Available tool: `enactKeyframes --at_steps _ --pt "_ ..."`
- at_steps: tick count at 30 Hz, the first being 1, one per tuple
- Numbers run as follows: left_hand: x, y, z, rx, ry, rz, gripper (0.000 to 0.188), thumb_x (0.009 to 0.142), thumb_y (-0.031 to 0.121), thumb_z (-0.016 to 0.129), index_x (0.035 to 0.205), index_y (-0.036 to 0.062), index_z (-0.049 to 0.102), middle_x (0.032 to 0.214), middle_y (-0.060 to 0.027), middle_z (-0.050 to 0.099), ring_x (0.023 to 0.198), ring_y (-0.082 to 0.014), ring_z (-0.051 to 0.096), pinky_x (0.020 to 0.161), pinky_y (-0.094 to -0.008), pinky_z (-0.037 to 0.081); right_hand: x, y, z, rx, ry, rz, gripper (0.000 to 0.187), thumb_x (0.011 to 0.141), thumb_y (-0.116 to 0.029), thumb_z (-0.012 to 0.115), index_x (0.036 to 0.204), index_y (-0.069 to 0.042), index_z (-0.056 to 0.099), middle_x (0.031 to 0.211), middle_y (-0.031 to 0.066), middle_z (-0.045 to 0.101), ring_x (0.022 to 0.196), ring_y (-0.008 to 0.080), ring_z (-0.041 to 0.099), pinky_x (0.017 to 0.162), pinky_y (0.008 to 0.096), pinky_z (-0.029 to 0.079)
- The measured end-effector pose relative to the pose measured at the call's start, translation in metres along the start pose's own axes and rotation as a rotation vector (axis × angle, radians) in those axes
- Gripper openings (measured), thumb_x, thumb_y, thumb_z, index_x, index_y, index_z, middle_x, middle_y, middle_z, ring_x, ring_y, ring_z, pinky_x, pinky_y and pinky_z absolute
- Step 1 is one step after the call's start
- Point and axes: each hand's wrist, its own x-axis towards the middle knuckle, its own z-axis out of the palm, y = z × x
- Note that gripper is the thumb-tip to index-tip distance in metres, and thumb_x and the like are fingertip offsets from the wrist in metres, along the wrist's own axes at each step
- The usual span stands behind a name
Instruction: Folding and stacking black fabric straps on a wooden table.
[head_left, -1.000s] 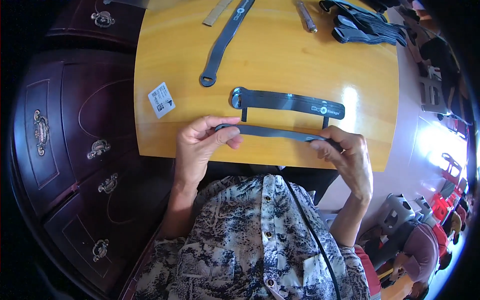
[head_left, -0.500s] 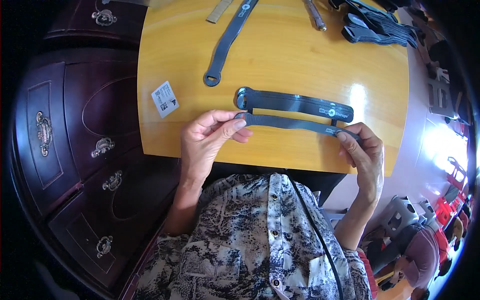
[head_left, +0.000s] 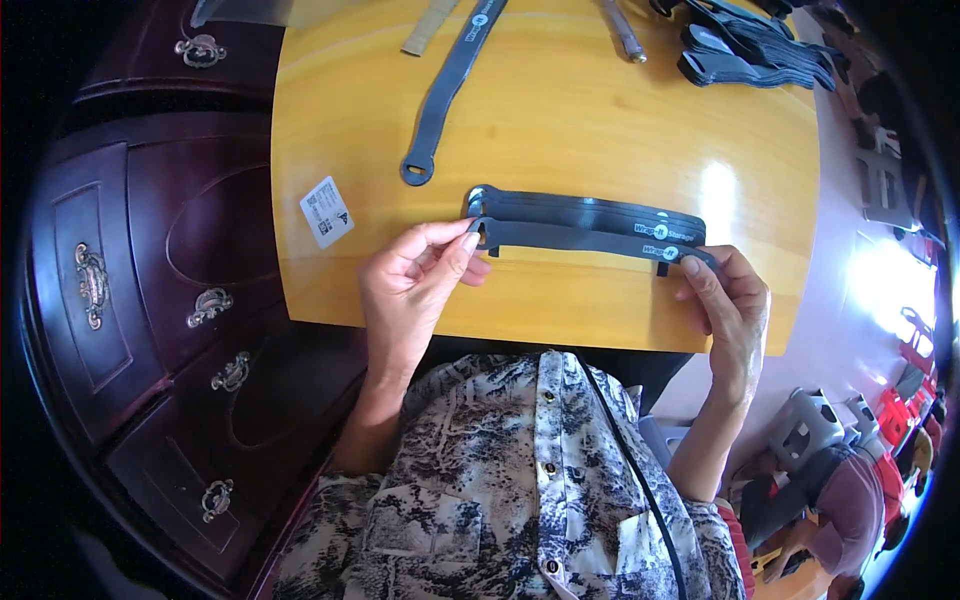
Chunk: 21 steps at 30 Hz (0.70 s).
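Note:
Between my two hands a dark grey storage strap [head_left: 575, 236] is stretched out. My left hand [head_left: 425, 265] pinches its slotted end between thumb and fingers. The other end is gripped by my right hand [head_left: 725, 300], thumb on top, fingers curled under. Just beyond it lies a neat stack of like straps [head_left: 575, 209], their slotted ends to the left. The held strap overlaps the stack's near edge; whether they touch I cannot tell. Two short dark pieces poke out below the held strap, mostly hidden.
A single strap [head_left: 440, 112] lies farther back, beside a tan strip [head_left: 430, 28]. On the left is a white label [head_left: 326, 212]. A slim tube-like object [head_left: 625, 35] and a heap of straps [head_left: 745, 55] sit at the far right. Dark drawers [head_left: 200, 230] flank the table [head_left: 360, 110].
Both hands have brought the held strap up to the stack, closing the gap between them. The strap now covers part of the stack's near edge. The view has shifted slightly.

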Motion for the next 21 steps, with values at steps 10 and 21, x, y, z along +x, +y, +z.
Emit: enactKeyframes --at_steps 10,21 --pt "0.0039 0.0023 -0.0008 -0.039 0.022 -0.024 0.010 0.089 -0.001 0.060 0.098 -0.0063 0.061 0.082 -0.0094 0.065 0.070 -0.0130 0.064 0.062 -0.0241 0.053 -0.0025 0.0013 -0.0007 0.029 0.046 -0.072 0.019 0.093 -0.023 0.061 0.092 -0.005 0.065 0.064 -0.0021 0.059 0.051 0.0012 0.040 0.047 0.0171 0.028" --pt "0.0023 0.0036 0.0023 0.013 0.042 -0.001 0.012 0.091 0.005 0.059 0.098 -0.0058 0.060 0.080 -0.0104 0.066 0.068 -0.0139 0.064 0.062 -0.0245 0.053 -0.0023 0.0032 0.0042 0.011 0.116 -0.065 0.020 0.092 -0.024 0.063 0.090 -0.005 0.066 0.062 -0.0023 0.057 0.049 0.0010 0.038 0.045 0.0177 0.025"
